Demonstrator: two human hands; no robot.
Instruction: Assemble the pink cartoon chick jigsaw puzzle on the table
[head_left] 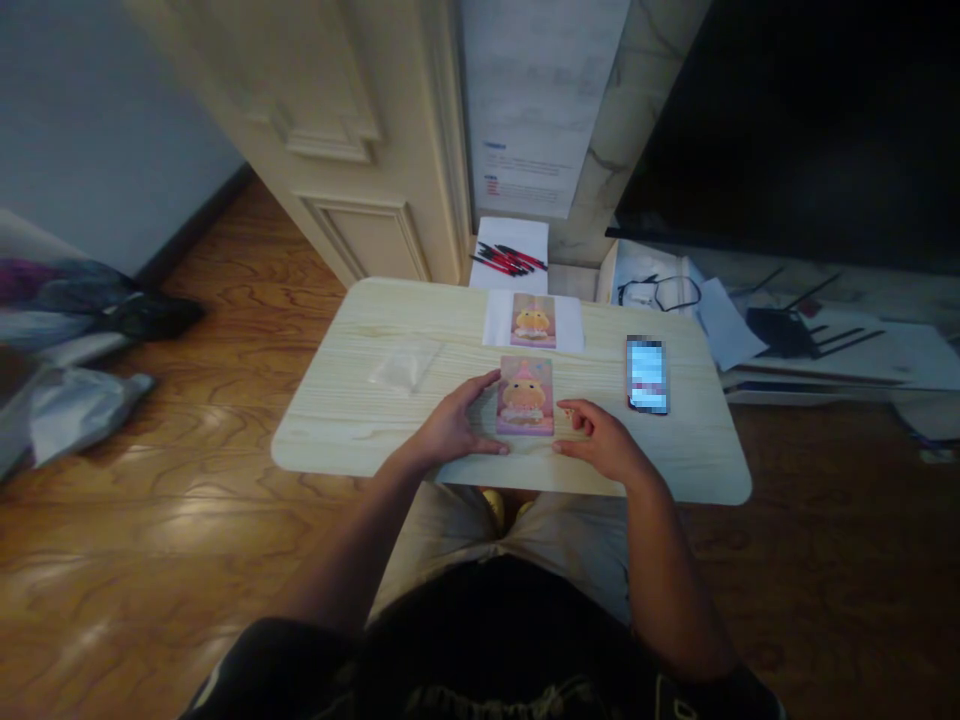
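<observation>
A pink picture card with a yellow cartoon animal lies on the small light-wood table. My left hand grips its left edge between thumb and fingers. On the card's right edge, my right hand pinches it with fingers and thumb. Behind it, a second card with the same picture rests on a white sheet.
A clear plastic bag lies at the table's left. A phone with a lit screen lies at the right. Red and black pens sit on paper past the far edge. Cables, papers and a dark device clutter the floor at right; bags lie at left.
</observation>
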